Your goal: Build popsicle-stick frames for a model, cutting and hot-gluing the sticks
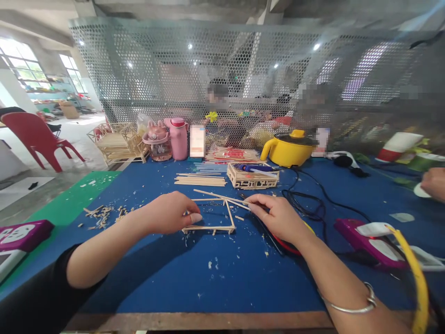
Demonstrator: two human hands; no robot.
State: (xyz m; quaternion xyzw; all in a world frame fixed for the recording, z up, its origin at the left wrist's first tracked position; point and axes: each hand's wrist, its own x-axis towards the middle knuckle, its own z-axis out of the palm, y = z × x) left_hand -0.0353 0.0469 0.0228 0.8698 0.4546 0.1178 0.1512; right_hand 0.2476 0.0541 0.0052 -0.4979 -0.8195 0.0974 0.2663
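A rectangular frame of thin wooden sticks lies on the blue table. My left hand is over the frame's left side, thumb and fingers curved close together; whether anything is between them is hidden. My right hand pinches the right ends of thin wooden sticks, which slant up to the left over the frame's back right corner. Behind the frame lies a row of loose wooden sticks. A small wooden lattice box with a blue-handled tool on it stands behind my right hand.
Stick offcuts lie left. Black cables and a purple power strip are at right. A yellow pot, pink bottle and phone stand behind, before a perforated screen. Another person's hand shows far right.
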